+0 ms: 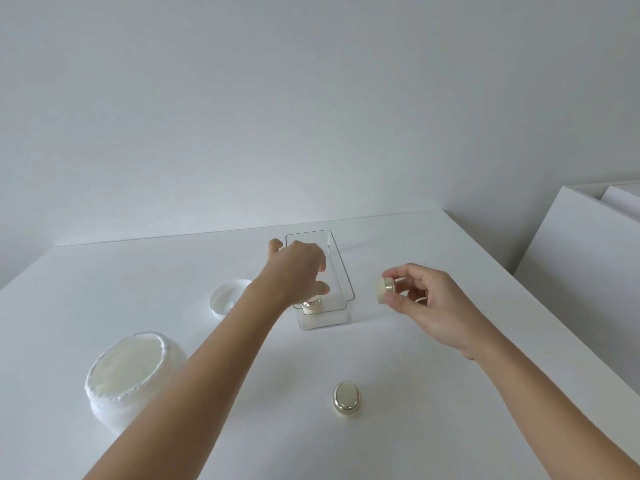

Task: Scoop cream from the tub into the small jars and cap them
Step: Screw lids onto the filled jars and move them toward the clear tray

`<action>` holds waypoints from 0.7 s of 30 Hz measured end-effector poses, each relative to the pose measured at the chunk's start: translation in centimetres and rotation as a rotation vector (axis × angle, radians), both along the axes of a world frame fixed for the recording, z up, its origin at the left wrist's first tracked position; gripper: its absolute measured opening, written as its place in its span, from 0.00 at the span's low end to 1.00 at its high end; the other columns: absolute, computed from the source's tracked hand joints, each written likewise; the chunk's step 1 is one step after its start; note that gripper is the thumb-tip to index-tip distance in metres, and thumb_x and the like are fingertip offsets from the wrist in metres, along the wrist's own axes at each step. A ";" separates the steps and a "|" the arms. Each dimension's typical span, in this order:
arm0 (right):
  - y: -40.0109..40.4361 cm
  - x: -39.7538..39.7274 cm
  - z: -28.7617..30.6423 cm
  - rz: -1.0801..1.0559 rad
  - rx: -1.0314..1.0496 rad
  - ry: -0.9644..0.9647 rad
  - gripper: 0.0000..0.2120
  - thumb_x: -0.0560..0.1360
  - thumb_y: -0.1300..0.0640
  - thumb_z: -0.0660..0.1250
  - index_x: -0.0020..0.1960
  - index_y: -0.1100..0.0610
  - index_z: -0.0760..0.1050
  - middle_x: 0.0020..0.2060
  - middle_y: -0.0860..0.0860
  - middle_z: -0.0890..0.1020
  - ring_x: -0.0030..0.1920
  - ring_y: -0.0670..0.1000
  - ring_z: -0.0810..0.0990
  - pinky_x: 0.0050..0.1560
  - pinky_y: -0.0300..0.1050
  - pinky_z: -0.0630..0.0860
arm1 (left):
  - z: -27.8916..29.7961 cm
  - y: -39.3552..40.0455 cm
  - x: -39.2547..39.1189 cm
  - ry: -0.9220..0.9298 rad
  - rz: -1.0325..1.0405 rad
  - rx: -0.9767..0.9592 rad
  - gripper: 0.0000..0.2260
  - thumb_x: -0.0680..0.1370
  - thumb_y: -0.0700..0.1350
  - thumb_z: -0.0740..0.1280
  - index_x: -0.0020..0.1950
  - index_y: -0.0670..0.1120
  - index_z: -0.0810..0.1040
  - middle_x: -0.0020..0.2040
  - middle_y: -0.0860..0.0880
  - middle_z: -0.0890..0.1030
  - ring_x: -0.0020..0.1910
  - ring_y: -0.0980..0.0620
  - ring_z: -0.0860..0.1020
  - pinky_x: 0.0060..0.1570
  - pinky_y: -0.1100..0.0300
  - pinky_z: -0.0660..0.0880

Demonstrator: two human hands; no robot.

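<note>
A big white tub of cream (130, 370) stands open at the near left of the white table. Its white lid (227, 296) lies behind it. A clear plastic bin (341, 275) sits mid-table with a small gold-capped jar (311, 305) in its near end. My left hand (299, 268) hovers over the bin with fingers loosely curled and holds nothing that I can see. My right hand (420, 299), to the right of the bin, pinches a small capped jar (385, 288) tipped on its side. Another capped jar (347, 398) stands near the front.
The table (450, 393) ends at a wall behind the bin. White boxes (585, 244) stand beyond its right edge.
</note>
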State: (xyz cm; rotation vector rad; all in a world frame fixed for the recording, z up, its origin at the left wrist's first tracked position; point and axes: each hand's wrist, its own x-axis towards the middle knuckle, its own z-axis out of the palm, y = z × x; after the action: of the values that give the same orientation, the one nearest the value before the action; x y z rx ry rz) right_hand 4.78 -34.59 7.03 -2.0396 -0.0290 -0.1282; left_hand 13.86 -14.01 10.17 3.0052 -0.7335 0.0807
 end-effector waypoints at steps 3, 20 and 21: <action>1.0 2.0 1.0 0.016 -0.122 -0.079 0.10 0.72 0.50 0.71 0.53 0.48 0.77 0.44 0.44 0.82 0.38 0.43 0.75 0.43 0.35 0.71 | 0.5 1.0 -4.3 0.013 -0.080 -0.144 0.12 0.75 0.49 0.71 0.57 0.50 0.80 0.54 0.54 0.81 0.55 0.52 0.77 0.58 0.56 0.63; 8.3 12.1 0.9 0.273 -1.277 -0.142 0.15 0.72 0.65 0.63 0.56 0.51 0.76 0.48 0.50 0.81 0.54 0.56 0.66 0.51 0.48 0.59 | -6.0 2.8 -11.8 0.380 -0.265 -0.363 0.14 0.75 0.48 0.71 0.60 0.53 0.77 0.56 0.54 0.77 0.54 0.55 0.76 0.54 0.60 0.73; 8.5 12.1 0.7 0.277 -1.293 -0.143 0.14 0.72 0.66 0.63 0.54 0.52 0.76 0.48 0.51 0.80 0.53 0.56 0.66 0.50 0.48 0.58 | -6.0 2.8 -11.8 0.377 -0.265 -0.371 0.14 0.75 0.48 0.71 0.59 0.53 0.77 0.55 0.54 0.77 0.53 0.55 0.76 0.53 0.59 0.73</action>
State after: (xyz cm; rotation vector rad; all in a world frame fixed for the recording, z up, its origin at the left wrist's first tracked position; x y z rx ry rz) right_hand 16.90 -26.09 7.73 -3.2706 -0.6200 -0.0810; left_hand 2.03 -11.19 4.16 2.4484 -0.9390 -0.3141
